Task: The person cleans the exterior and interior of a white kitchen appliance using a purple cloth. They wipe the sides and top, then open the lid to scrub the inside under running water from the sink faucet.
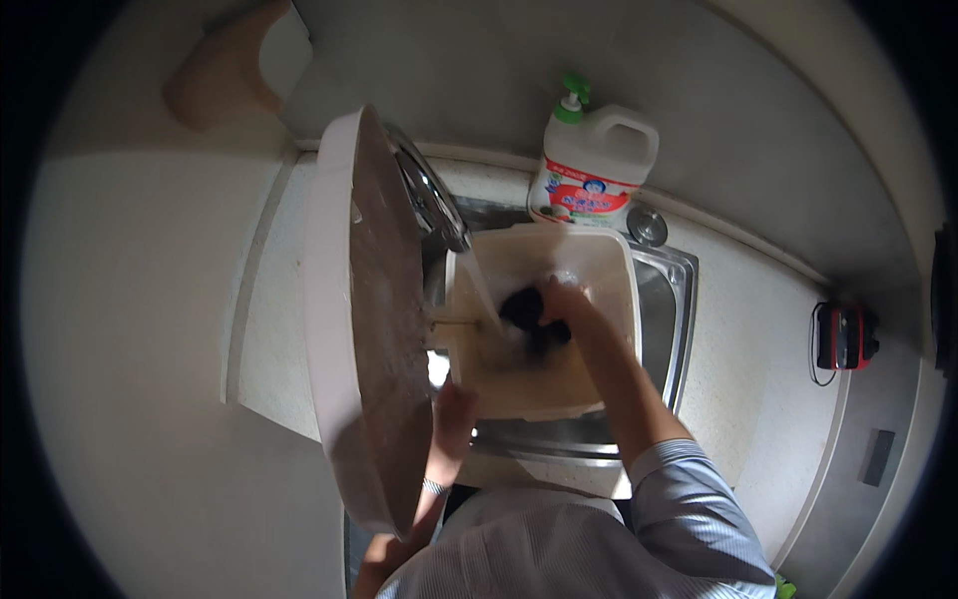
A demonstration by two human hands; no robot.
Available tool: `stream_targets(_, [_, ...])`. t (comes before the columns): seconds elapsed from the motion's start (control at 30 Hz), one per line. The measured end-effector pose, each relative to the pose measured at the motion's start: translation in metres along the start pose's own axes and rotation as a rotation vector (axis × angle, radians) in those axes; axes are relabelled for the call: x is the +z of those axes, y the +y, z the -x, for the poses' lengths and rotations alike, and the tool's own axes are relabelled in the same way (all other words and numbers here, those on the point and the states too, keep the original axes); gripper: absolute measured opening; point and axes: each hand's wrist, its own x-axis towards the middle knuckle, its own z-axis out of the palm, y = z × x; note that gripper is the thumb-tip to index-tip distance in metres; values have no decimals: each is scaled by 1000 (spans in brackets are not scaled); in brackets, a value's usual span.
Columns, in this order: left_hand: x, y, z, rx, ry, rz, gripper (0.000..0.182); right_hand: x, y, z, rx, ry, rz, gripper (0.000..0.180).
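My right hand (563,298) reaches down into a whitish plastic tub (543,397) and grips a dark, cloth-like bundle (522,307). Water falls from a chrome faucet (441,206) into the tub beside that bundle. My left hand (454,410) is low at the tub's near left corner, close to a large pale pink basin (328,299) that stands tipped on its side. Blur and shadow hide what the left fingers touch. The tub sits in a stainless steel sink (662,299).
Behind the tub stands a white pump jug (599,168) with a green top, next to a metal sink strainer (647,226). A red and black device (846,336) is on the right of the counter (737,329). A grey wall (718,105) closes off the back.
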Motion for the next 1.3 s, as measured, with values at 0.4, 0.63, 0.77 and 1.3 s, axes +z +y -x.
stream_targets(0.4, [4,32,4,-183,-20,-35,53,34,-19,-50,-488,257,209,42])
stream_targets(0.63, [20,41,4,-132,24,152,37,70,-22,-64,-175,67,-388,39])
stream_targets(0.77, [10,22,2,-50,34,144,39,26,-74,-13,-405,-43,-355,27])
stream_targets(1.3, [16,12,-3,-59,0,84,33,85,-82,8,-529,-206,95,24])
